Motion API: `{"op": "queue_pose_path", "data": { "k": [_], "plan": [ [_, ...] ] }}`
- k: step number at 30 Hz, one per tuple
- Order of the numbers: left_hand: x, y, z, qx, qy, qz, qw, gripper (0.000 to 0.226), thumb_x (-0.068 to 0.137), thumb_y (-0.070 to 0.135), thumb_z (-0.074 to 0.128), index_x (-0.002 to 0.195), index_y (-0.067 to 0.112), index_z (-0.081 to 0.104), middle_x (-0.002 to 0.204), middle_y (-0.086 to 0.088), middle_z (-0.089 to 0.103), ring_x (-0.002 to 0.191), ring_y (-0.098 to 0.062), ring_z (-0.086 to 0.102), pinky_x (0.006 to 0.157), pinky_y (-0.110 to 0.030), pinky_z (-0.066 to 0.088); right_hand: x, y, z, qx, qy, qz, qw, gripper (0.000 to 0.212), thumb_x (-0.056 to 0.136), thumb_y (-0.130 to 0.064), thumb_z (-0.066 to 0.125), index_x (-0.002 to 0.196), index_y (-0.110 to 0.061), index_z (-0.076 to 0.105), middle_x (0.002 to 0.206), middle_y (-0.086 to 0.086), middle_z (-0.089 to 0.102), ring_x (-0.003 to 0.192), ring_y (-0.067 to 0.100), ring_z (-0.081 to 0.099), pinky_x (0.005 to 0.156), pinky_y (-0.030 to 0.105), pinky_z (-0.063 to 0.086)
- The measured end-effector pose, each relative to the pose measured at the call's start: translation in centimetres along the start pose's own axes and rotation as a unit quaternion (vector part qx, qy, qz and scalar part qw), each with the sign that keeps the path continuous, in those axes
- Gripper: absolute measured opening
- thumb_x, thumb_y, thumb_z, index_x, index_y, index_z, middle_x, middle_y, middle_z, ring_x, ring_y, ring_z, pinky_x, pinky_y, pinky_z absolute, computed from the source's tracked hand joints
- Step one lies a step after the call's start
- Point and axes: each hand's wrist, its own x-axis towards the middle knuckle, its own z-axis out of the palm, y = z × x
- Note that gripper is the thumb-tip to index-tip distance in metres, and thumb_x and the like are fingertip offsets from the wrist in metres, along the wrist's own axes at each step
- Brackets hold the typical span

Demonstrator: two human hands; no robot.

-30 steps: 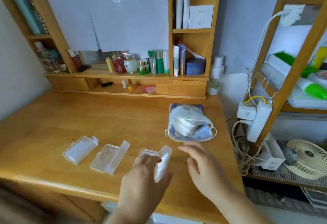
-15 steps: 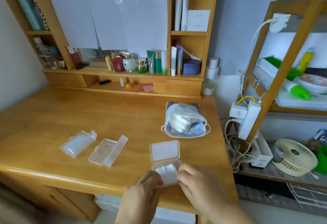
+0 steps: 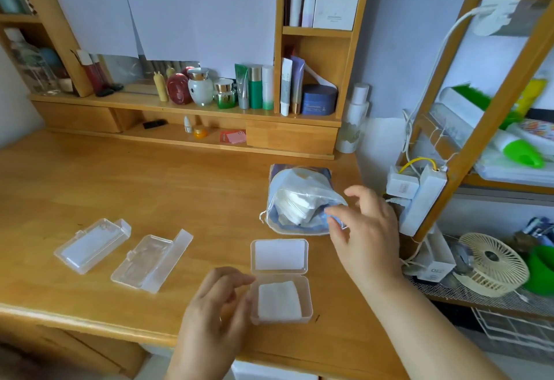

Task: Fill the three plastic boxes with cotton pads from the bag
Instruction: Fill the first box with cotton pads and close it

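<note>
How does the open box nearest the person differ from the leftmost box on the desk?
The nearest box lies open with its lid folded back, a cotton pad inside; the leftmost box looks closed, contents unclear. The nearest sits square to the desk edge by the left hand; the leftmost lies diagonal, untouched. Both are clear plastic.

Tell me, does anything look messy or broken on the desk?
Nothing looks broken or spilled. The three boxes sit open on the desk; the right box holds cotton pads, the other two look empty. The bag lies open on its side, pads still inside.
</note>
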Motion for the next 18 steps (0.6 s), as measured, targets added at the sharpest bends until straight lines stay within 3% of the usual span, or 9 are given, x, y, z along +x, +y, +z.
{"op": "queue_pose_path", "data": {
  "k": [3, 6, 11, 18],
  "plan": [
    [0.5, -0.6, 0.3, -0.028, 0.019, -0.023, 0.999, 0.014, 0.082, 0.034, 0.053, 0.087, 0.031, 0.065, 0.088, 0.014, 0.057, 0.074, -0.002, 0.055, 0.068, -0.009, 0.042, 1.1, 0.1, 2.0, -0.070, -0.059, -0.054, 0.994, 0.013, 0.073, -0.020, 0.074, 0.087, -0.020, 0.072, 0.139, 0.012, 0.048, 0.118, 0.035, 0.050, 0.102, 0.053, 0.035],
    [0.1, -1.0, 0.7, -0.036, 0.033, -0.045, 0.998, 0.013, 0.080, 0.036, 0.053, 0.081, 0.033, 0.065, 0.087, 0.015, 0.055, 0.075, -0.002, 0.057, 0.065, -0.011, 0.043, 1.6, 0.0, 3.4, -0.110, -0.083, -0.077, 0.988, 0.014, 0.076, -0.027, 0.073, 0.086, -0.017, 0.071, 0.149, 0.011, 0.036, 0.133, 0.031, 0.036, 0.111, 0.055, 0.019],
    [0.0, -1.2, 1.0, -0.017, 0.024, -0.061, 0.998, 0.020, 0.077, 0.038, 0.053, 0.079, 0.025, 0.067, 0.087, 0.017, 0.055, 0.069, -0.003, 0.055, 0.061, -0.008, 0.041, 2.8, -0.7, 4.8, -0.138, -0.069, -0.054, 0.987, 0.017, 0.078, -0.031, 0.071, 0.073, -0.015, 0.068, 0.144, 0.009, 0.044, 0.128, 0.030, 0.045, 0.109, 0.058, 0.018],
    [0.1, -1.1, 0.6, -0.028, 0.021, -0.072, 0.997, 0.021, 0.076, 0.040, 0.054, 0.079, 0.024, 0.068, 0.086, 0.015, 0.056, 0.067, -0.005, 0.055, 0.059, -0.010, 0.042, 3.8, -0.6, 5.0, -0.102, -0.012, -0.075, 0.992, 0.011, 0.079, -0.020, 0.069, 0.069, -0.018, 0.071, 0.129, 0.003, 0.059, 0.115, 0.028, 0.054, 0.109, 0.054, 0.019]
  ]
}}
